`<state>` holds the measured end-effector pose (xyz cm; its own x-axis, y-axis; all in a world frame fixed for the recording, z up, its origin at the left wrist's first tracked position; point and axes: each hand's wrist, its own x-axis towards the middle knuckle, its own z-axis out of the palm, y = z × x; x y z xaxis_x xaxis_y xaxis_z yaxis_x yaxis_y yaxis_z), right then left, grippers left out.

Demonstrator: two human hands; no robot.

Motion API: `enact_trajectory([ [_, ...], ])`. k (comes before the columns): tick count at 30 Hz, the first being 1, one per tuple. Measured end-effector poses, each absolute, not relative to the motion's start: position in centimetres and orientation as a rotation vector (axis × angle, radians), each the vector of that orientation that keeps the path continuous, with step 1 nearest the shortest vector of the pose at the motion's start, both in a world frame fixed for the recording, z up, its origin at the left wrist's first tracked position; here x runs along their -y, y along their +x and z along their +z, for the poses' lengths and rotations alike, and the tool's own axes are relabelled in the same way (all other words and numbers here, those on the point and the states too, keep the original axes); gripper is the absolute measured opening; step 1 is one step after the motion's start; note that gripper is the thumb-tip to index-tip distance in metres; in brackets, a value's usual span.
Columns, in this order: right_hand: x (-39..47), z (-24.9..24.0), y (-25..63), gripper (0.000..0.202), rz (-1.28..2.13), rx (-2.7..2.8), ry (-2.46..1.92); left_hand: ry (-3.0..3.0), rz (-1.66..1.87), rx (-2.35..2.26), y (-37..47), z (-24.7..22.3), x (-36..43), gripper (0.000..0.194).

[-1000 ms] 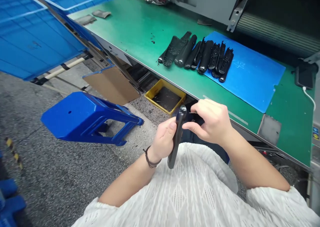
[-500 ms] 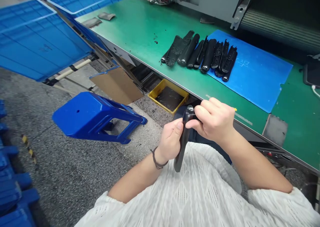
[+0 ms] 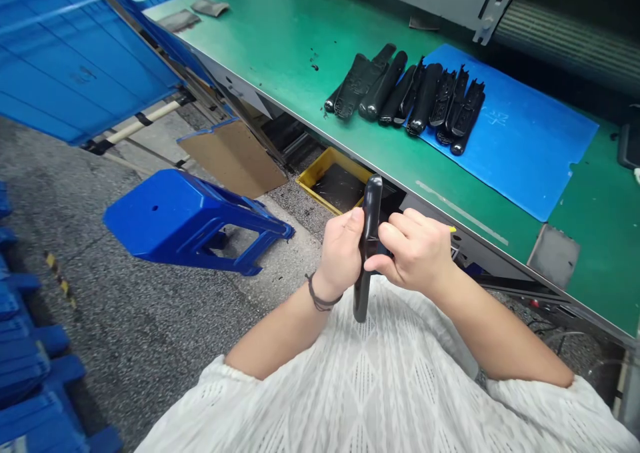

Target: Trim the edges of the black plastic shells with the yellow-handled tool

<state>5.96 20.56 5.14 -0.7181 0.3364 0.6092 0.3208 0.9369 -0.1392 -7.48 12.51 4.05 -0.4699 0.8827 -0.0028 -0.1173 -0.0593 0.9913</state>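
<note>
I see the elongated black plastic part (image 3: 369, 230) held in the air between the two hands, in front of the white shirt (image 3: 350, 386) and short of the worktop (image 3: 280, 73), its glossy rounded end pointing away from the body. The left hand (image 3: 343, 253) grasps it from the side, the thumb laid along it. The right hand (image 3: 417, 250) has its fingers curled tightly around a slim tool (image 3: 453, 229), of which I make out only a yellow end behind the fist; the working end is hidden from me. As I judge it, the step is working that tool along the part's edge, so I would want the left grip firm, the strokes short and light, and the left thumb out of the tool's path. Both elbows are bent, the forearms angle inward from either side, and the right thumb reaches across to the part, which I expect steadies the stroke. Beyond the hands, a row of similar black parts (image 3: 424, 100) lies on the worktop, some overlapping a blue sheet (image 3: 535, 150). A grey pad (image 3: 554, 254) rests near the front edge, a yellow bin (image 3: 313, 170) sits below, and a blue stool (image 3: 150, 203) stands to the left.
</note>
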Motion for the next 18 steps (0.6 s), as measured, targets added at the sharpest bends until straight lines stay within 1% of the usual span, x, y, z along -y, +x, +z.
enact_trajectory([
  [10, -19.8, 4.4, 6.1, 0.068, 0.113, 2.429, -0.515, 0.764, 1.667, -1.440, -7.5, 3.4, -13.5, 0.060],
  [18, -19.2, 4.0, 6.0, 0.069, 0.162, 2.435, -0.527, 0.737, 1.693, -1.399, -7.2, 3.7, -13.8, 0.066],
])
